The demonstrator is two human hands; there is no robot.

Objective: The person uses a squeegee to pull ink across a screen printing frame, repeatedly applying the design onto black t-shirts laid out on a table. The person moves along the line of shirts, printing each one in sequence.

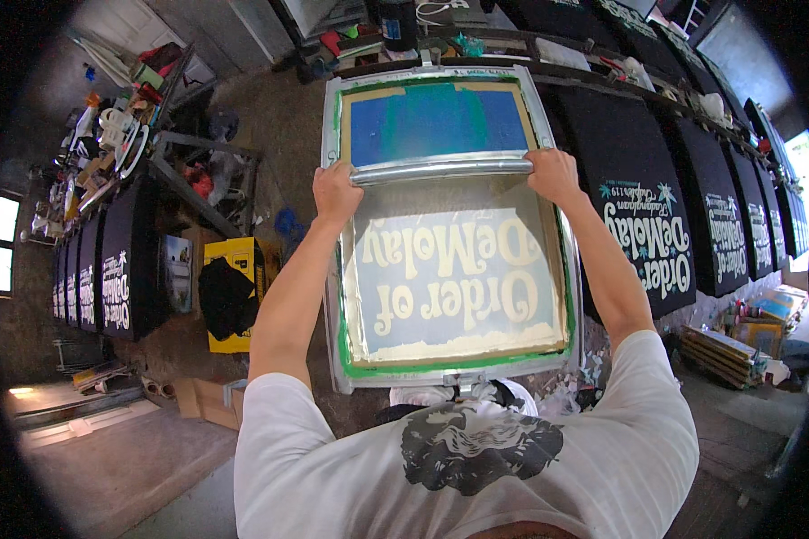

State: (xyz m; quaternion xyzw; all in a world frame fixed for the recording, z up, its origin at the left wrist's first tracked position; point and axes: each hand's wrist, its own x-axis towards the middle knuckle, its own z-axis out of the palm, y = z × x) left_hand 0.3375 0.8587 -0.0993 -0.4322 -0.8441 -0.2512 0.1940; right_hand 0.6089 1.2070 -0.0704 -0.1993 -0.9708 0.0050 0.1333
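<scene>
A metal-framed printing screen lies in front of me, its mesh bordered with green and tan edging. A long silver squeegee spans the screen's width in its upper half. My left hand is closed around the squeegee's left end, and my right hand grips its right end. Beyond the bar the mesh is covered by a blue panel with a teal patch in its middle. Nearer me, pale upside-down lettering shows on the mesh. A ragged band of cream ink runs along the near edge. The squeegee's blade is hidden.
Black printed shirts on boards line the right side, and more black shirts stand at left. A yellow box with black cloth on it sits left of the screen. Clutter fills a shelf behind; stacked flat pieces lie at lower right.
</scene>
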